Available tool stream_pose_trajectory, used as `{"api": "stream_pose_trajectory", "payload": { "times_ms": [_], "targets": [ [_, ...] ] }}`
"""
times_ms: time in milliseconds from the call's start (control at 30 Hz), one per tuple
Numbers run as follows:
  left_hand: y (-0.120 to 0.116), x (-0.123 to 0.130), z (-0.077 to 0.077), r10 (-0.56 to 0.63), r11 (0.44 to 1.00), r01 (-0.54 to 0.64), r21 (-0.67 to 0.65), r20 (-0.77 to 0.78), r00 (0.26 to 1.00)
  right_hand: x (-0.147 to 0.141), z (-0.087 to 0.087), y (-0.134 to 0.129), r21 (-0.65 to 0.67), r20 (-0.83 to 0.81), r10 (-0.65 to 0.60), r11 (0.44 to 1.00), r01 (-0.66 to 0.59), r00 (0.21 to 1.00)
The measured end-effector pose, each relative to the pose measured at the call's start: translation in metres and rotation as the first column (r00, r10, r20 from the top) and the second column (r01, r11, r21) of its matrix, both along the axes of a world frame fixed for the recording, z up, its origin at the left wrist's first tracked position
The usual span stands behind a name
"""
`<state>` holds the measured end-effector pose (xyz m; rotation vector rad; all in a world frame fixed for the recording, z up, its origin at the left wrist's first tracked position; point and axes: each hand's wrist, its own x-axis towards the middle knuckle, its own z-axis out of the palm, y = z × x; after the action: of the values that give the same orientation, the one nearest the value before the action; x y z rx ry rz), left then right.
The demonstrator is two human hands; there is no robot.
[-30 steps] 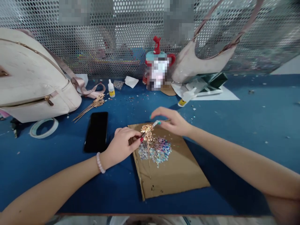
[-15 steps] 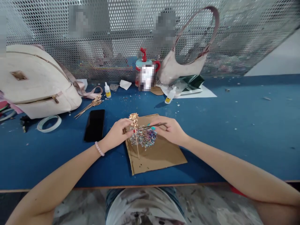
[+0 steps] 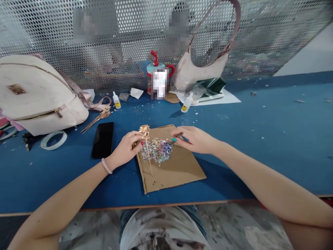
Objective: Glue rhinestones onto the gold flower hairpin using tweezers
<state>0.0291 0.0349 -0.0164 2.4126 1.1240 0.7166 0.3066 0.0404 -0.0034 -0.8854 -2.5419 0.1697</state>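
Observation:
My left hand (image 3: 127, 147) pinches a gold hairpin (image 3: 148, 152) with a flower-shaped head, its long thin stem hanging down over the cardboard. Below and beside it, a pile of small shiny rhinestones (image 3: 159, 151) in silver, blue and purple lies on a brown cardboard sheet (image 3: 174, 175). At the right of the pile, my right hand (image 3: 194, 139) is closed on dark tweezers (image 3: 178, 135), partly covered by the fingers. Their tips are near the edge of the rhinestones; whether they grip anything is too small to tell.
A black phone (image 3: 103, 140) and a tape roll (image 3: 53, 140) lie left. More gold hairpins (image 3: 100, 118) rest by a white backpack (image 3: 39, 97). Two glue bottles (image 3: 116, 100), a lidded cup (image 3: 158, 81) and a handbag (image 3: 200, 71) stand behind, before a perforated metal screen (image 3: 140, 21).
My right hand has drawn the tweezers rightward, away from the hairpin's head to the pile's right edge. My left hand still holds the hairpin. The whole view has shifted slightly.

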Motion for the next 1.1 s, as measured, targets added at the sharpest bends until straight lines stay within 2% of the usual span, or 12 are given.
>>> {"api": "stream_pose_trajectory", "payload": {
  "times_ms": [300,533,767,833,900,1100],
  "targets": [
    [-0.001,0.001,0.002,-0.017,1.000,0.017,-0.019,-0.027,0.999,-0.006,-0.002,-0.003,0.029,0.020,0.057,0.998,-0.058,0.998],
    [-0.003,0.001,0.003,-0.019,1.000,0.018,-0.020,-0.051,0.999,-0.012,-0.005,-0.007,-0.132,-0.041,0.026,0.991,-0.032,0.999],
    [-0.002,0.001,0.003,-0.040,0.999,0.040,-0.012,-0.044,0.998,-0.010,-0.002,-0.004,-0.328,-0.153,-0.041,0.945,-0.012,0.987],
    [-0.002,0.001,0.003,-0.044,0.999,0.044,-0.011,-0.043,0.998,-0.005,-0.002,-0.002,-0.360,-0.201,-0.016,0.931,-0.058,0.980],
    [-0.002,0.001,0.003,-0.044,0.999,0.044,-0.009,-0.043,0.998,-0.001,-0.001,0.001,-0.397,-0.244,0.062,0.904,-0.157,0.968],
    [-0.002,0.001,0.004,-0.046,0.999,0.045,-0.019,-0.059,0.997,0.003,-0.001,0.005,-0.495,-0.307,0.284,0.768,-0.407,0.908]
  ]
}}
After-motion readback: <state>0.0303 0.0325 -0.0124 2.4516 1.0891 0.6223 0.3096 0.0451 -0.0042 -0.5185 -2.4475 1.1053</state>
